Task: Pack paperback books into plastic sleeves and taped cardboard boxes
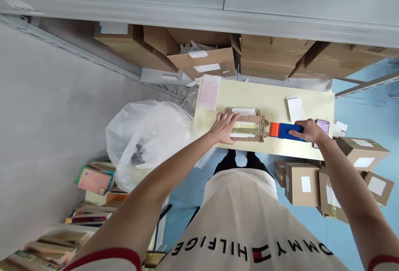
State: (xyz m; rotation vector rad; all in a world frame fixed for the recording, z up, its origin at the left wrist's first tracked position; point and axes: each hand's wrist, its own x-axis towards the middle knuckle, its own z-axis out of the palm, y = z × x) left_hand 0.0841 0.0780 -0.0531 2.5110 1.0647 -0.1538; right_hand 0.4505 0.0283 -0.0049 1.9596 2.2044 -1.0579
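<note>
Mid-frame, the spread left hand (224,127) steadies the box (249,131) on the bench (258,92); the right hand (307,131) grips a blue tool (286,130) at the box's end. Likely taping; next calls for a firm hold.

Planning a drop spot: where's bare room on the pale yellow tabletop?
Widest: back strip of the tabletop, between pinkish-white sheet and white rectangular paper stack, behind the brown taped cardboard box. Smaller: right of the stack, behind the black-edged phone. Crowded: middle to right front; left hand on the box, right hand gripping the blue-and-orange tool.
</note>
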